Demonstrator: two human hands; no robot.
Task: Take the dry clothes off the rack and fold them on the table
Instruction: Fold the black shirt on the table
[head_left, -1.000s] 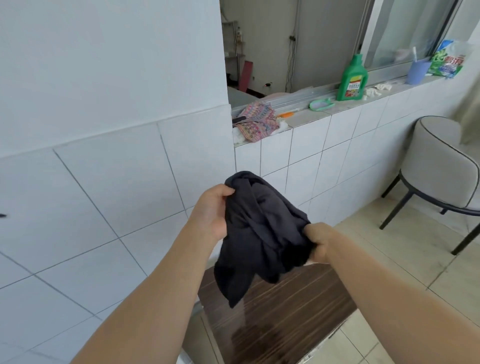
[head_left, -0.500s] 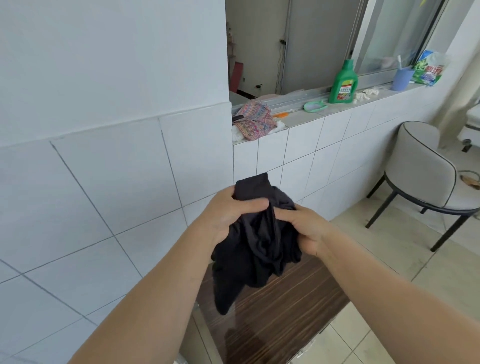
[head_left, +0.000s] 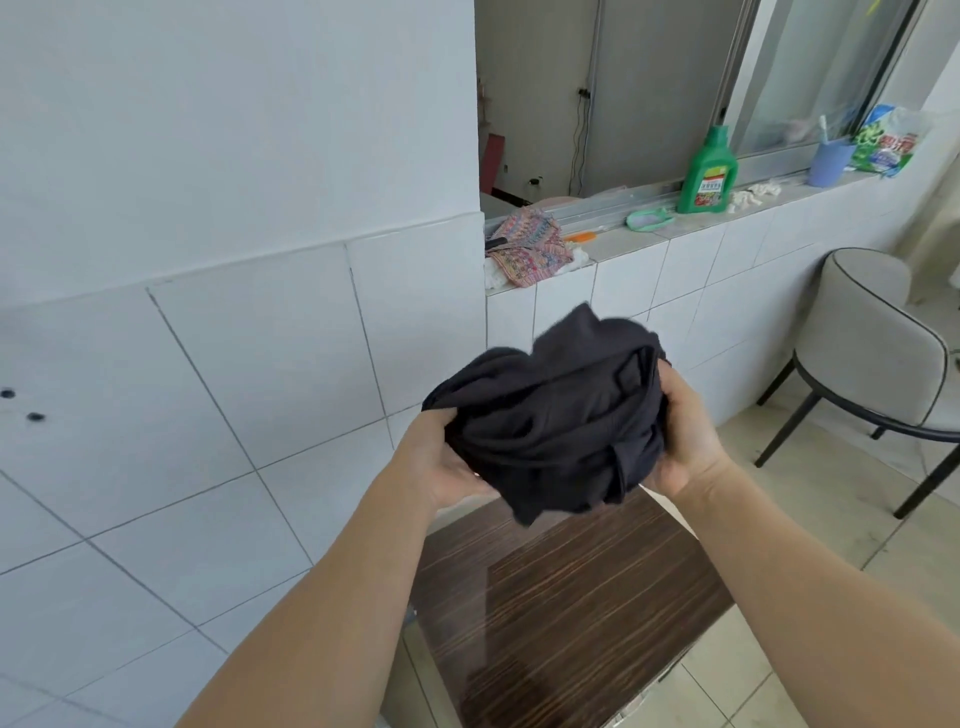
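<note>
Held in the air above the dark striped wood-grain desk (head_left: 561, 613): crumpled dark charcoal cloth garment (head_left: 556, 415), bunched into a ball between both hands. Left hand (head_left: 441, 462) cupped under the left side, fingers buried in the folds, gripping cloth. Right hand (head_left: 685, 431) clamped on the right side, fingers wrapped round the bunched edge. Probably gathered up like this to find a hem or seam before spreading; not yet laid down, no fold started. Drying rack not in view.

Desk top glossy, bare where seen, pushed near the white tiled wall (head_left: 208, 389). Beige floor tiles (head_left: 831, 519) to the right. Grey upholstered chair with black metal legs (head_left: 878, 364) near the tiled sill (head_left: 675, 234). On the sill: patterned pink woven cloth (head_left: 530, 249), green plastic detergent bottle (head_left: 709, 174), pale green soap dish (head_left: 647, 219), blue plastic cup (head_left: 830, 161), green-and-white powder bag (head_left: 885, 140). Sliding window behind.
</note>
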